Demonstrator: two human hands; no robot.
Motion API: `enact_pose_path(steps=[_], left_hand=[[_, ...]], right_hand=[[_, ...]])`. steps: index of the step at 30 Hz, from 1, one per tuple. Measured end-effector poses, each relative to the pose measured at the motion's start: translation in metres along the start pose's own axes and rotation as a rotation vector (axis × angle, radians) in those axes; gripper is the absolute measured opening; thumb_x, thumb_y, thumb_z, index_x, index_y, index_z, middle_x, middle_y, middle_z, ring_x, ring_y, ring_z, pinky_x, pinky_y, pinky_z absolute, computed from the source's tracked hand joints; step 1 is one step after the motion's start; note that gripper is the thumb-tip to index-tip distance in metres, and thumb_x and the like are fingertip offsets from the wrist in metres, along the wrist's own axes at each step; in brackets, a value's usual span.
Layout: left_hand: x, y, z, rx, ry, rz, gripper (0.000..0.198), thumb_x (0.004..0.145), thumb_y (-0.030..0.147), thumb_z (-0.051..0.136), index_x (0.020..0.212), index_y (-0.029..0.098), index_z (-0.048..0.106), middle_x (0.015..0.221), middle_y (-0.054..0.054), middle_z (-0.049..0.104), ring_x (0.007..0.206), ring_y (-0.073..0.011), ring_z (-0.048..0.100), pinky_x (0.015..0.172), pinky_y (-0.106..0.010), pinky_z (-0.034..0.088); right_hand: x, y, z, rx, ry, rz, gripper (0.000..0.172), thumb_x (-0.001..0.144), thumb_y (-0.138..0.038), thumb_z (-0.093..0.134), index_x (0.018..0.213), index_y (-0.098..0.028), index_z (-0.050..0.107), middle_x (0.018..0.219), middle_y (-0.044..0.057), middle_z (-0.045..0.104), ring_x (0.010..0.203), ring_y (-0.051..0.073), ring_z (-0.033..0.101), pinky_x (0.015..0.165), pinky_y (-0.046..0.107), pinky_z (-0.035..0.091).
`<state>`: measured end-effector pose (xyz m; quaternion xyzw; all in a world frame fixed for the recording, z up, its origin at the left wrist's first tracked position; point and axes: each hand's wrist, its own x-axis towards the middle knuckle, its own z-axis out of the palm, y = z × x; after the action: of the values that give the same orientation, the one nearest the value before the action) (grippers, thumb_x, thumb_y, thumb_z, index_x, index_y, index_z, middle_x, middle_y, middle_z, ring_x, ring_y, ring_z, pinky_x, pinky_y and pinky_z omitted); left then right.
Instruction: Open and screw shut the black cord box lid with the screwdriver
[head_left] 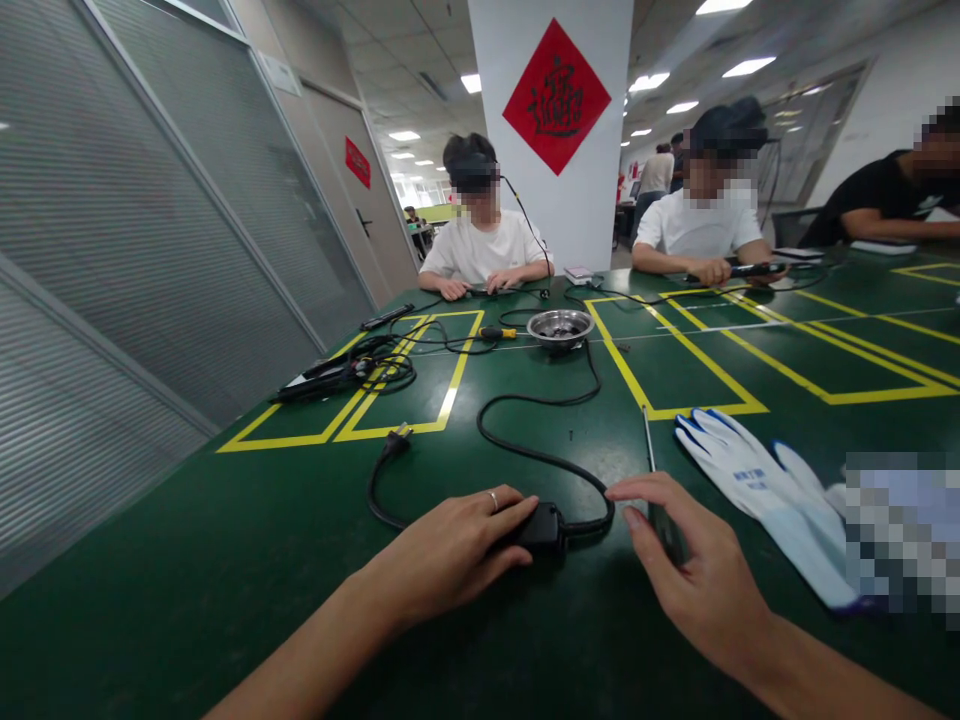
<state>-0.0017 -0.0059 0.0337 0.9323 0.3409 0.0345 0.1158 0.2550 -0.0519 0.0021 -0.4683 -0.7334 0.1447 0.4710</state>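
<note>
My left hand [465, 545] is closed round a small black power adapter [541, 528] on the table, thumb on the near side and fingers over the top. A black cord [536, 455] leaves its right end, loops and runs away to a metal bowl. At the left, a cord ends in a plug [397, 440] with its prongs pointing up and right. My right hand [697, 565] is open, thumb and index finger apart, the index fingertip at the cord's bend. Just behind these fingers lies a screwdriver [649, 440], its shaft pointing away and its dark handle partly hidden.
White-and-blue work gloves [765, 485] lie on the right. A metal bowl [560, 326] with small dark pieces and a yellow-black screwdriver [496, 333] stand farther off. Tangled black cables [367, 365] lie at left. Yellow tape marks the green table [300, 560]. People sit opposite.
</note>
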Motion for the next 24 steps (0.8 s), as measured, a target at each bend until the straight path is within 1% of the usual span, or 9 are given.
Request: enact_pose_path(steps=[3,6,12,14,15,17,19,21,24], left_hand=[[0.001,0.0,0.0,-0.006,0.021,-0.018,0.051,0.093,0.034,0.051,0.141,0.027,0.035,0.132,-0.006,0.051,0.107,-0.0239,0.059,0.092,-0.038,0.05],[0.003,0.003,0.003,-0.006,0.004,0.001,0.052,0.092,0.033,0.054,0.141,0.027,0.036,0.132,-0.006,0.052,0.107,-0.024,0.06,0.092,-0.038,0.05],[0.004,0.012,0.008,-0.001,0.008,-0.029,0.045,0.093,0.033,0.053,0.136,0.024,0.042,0.129,-0.007,0.055,0.11,-0.024,0.06,0.094,-0.038,0.049],[0.004,0.016,0.011,0.013,0.029,-0.035,0.051,0.09,0.041,0.056,0.135,0.02,0.042,0.136,-0.011,0.05,0.122,-0.0273,0.051,0.101,-0.042,0.044],[0.005,0.018,0.014,0.03,0.056,-0.032,0.059,0.088,0.048,0.057,0.136,0.018,0.04,0.142,-0.014,0.044,0.129,-0.03,0.043,0.105,-0.045,0.039],[0.007,0.021,0.019,0.08,0.135,-0.028,0.078,0.083,0.061,0.055,0.14,0.013,0.032,0.151,-0.019,0.025,0.14,-0.035,0.023,0.112,-0.051,0.027],[0.009,0.023,0.025,0.115,0.163,-0.037,0.083,0.085,0.06,0.052,0.145,0.012,0.02,0.154,-0.02,0.017,0.142,-0.0346,0.016,0.113,-0.052,0.022],[0.012,0.023,0.029,0.114,0.118,-0.06,0.078,0.09,0.05,0.051,0.148,0.013,0.013,0.153,-0.018,0.022,0.141,-0.0313,0.021,0.113,-0.048,0.024],[0.013,0.022,0.032,0.084,0.057,-0.097,0.069,0.092,0.039,0.05,0.147,0.015,0.016,0.149,-0.015,0.033,0.136,-0.028,0.033,0.111,-0.042,0.031]], right_hand=[[0.001,-0.001,0.0,0.003,0.008,-0.001,0.021,0.085,-0.014,0.05,0.103,-0.023,0.056,0.098,0.002,0.06,0.094,0.013,0.057,0.082,0.03,0.048],[0.002,-0.001,-0.001,-0.008,0.017,-0.001,0.02,0.085,-0.014,0.05,0.102,-0.023,0.056,0.098,0.003,0.06,0.094,0.013,0.058,0.081,0.03,0.048],[0.004,0.001,0.0,-0.025,0.023,0.003,0.02,0.085,-0.015,0.05,0.102,-0.022,0.057,0.096,0.003,0.061,0.091,0.014,0.058,0.079,0.03,0.048],[0.006,0.002,-0.001,-0.043,0.037,-0.011,0.02,0.085,-0.015,0.05,0.102,-0.022,0.057,0.095,0.003,0.061,0.091,0.014,0.059,0.079,0.03,0.049],[0.008,0.002,-0.003,-0.059,0.048,-0.029,0.02,0.085,-0.014,0.05,0.102,-0.022,0.057,0.095,0.003,0.062,0.091,0.015,0.059,0.079,0.031,0.049],[0.015,0.004,-0.01,-0.118,0.052,-0.084,0.02,0.085,-0.013,0.048,0.101,-0.021,0.057,0.096,0.004,0.062,0.093,0.016,0.059,0.082,0.032,0.049],[0.022,0.007,-0.022,-0.224,-0.017,-0.131,0.026,0.084,-0.01,0.046,0.105,-0.021,0.057,0.101,0.005,0.062,0.096,0.017,0.059,0.084,0.035,0.049],[0.026,0.011,-0.034,-0.369,-0.19,-0.148,0.037,0.081,-0.007,0.045,0.112,-0.022,0.057,0.107,0.006,0.061,0.096,0.019,0.06,0.084,0.039,0.051],[0.021,0.02,-0.044,-0.601,-0.429,-0.172,0.055,0.071,-0.001,0.045,0.117,-0.027,0.058,0.118,0.008,0.059,0.097,0.024,0.061,0.08,0.046,0.053]])
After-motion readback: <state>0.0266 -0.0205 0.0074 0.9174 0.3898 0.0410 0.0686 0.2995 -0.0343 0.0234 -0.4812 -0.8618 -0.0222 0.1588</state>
